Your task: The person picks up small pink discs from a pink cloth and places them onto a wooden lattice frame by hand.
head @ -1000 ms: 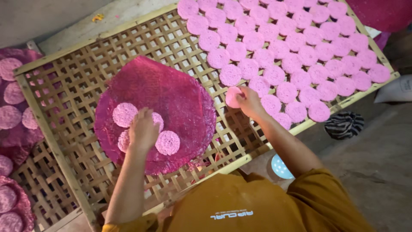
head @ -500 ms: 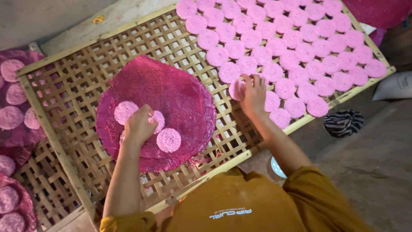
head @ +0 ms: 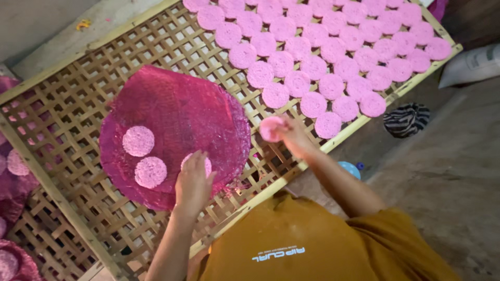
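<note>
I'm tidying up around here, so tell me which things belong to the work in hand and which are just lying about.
In use:
left hand on a pink disc
right hand holding a disc
magenta round mat
bamboo lattice rack
rows of discs

Lying about:
striped cloth
blue lid
white sack

A round pink disc [head: 272,128] with a rough, crumbly face is pinched at the lattice rack's near edge. Another [head: 204,164] lies flat on the magenta woven tray, half covered
</note>
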